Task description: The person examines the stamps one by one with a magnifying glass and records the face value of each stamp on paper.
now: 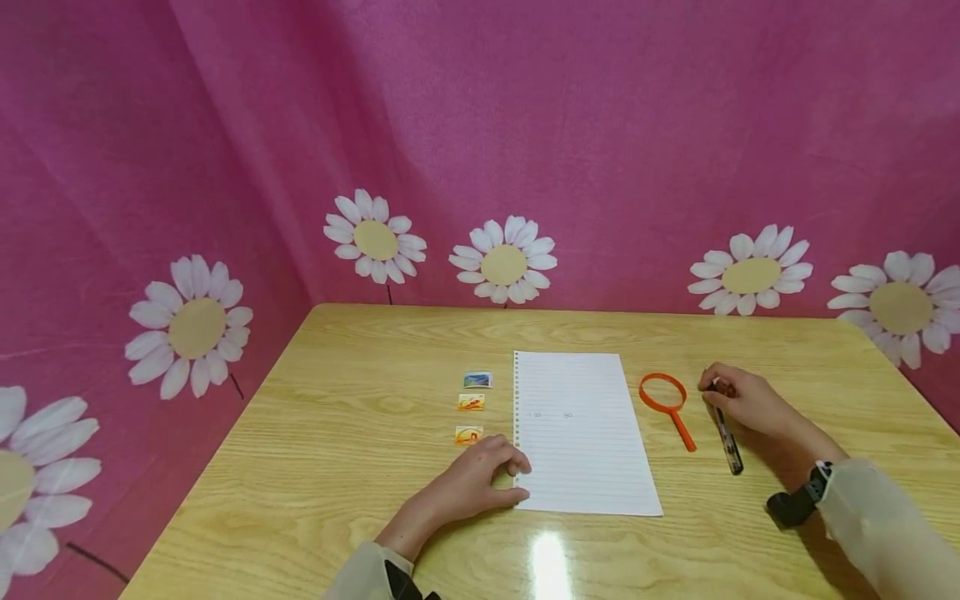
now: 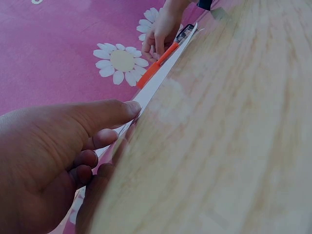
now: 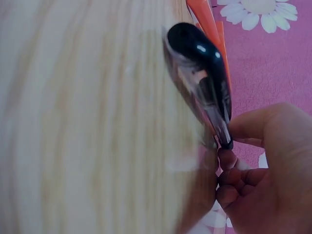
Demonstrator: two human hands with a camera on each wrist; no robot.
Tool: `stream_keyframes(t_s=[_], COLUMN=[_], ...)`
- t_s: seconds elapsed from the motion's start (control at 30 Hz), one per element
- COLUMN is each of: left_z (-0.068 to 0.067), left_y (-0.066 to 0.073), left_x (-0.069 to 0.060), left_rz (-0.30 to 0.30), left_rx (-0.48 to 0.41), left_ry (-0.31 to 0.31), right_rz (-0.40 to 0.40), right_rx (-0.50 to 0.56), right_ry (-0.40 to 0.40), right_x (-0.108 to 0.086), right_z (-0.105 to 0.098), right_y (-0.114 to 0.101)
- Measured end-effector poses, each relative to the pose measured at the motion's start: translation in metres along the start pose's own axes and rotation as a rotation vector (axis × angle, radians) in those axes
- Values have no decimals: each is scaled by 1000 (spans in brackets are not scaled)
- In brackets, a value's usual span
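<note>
My left hand (image 1: 472,483) rests at the left edge of a white lined sheet (image 1: 577,442), its fingers loosely bent and touching the paper margin. Small handwritten marks show on the sheet. To the right, my right hand (image 1: 750,404) pinches a pen (image 1: 727,437) near its far end. The pen has a clear barrel and black ends, and it lies on or just over the table. Seen from the right wrist, the thumb and fingertips meet at the pen's (image 3: 202,80) far end. An orange magnifying glass (image 1: 681,429) lies between the sheet and the pen.
Three small stamp-like pictures stand in a column left of the sheet: a blue one (image 1: 477,380), a yellow one (image 1: 471,402) and another yellow one (image 1: 467,434) near the left hand. A pink flowered cloth (image 1: 600,167) hangs behind the wooden table (image 1: 322,433).
</note>
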State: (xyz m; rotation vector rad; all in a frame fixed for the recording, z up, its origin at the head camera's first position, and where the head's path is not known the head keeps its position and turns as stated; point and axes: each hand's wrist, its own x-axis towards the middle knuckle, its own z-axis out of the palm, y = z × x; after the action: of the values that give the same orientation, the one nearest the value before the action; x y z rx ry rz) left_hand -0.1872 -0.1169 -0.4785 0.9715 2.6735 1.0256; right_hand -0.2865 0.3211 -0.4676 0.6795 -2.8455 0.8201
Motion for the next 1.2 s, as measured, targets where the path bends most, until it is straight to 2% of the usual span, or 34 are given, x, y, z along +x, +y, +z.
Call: stream_keyframes(t_s=[0.27, 0.43, 0.63, 1.0, 1.1, 1.2], left_z=[-1, -1, 0, 0, -2, -6], left_y=[3, 3, 3, 2, 3, 1], left_x=[2, 2, 3, 1, 1, 2], left_rz=[-3, 8, 8, -9, -36, -48], left_rx=[-3, -5, -11, -43, -84, -105], left_ry=[-5, -8, -8, 18, 45, 117], right_rz=[-42, -5, 68, 124, 123, 96], right_rx=[-24, 0, 4, -24, -32, -46], right_ry=[-13, -12, 70, 211, 233, 265], right_x=[0, -3, -9, -15, -15, -15], right_z=[-1, -4, -6, 3, 6, 9], right_y=[-2, -5, -8, -15, -20, -27])
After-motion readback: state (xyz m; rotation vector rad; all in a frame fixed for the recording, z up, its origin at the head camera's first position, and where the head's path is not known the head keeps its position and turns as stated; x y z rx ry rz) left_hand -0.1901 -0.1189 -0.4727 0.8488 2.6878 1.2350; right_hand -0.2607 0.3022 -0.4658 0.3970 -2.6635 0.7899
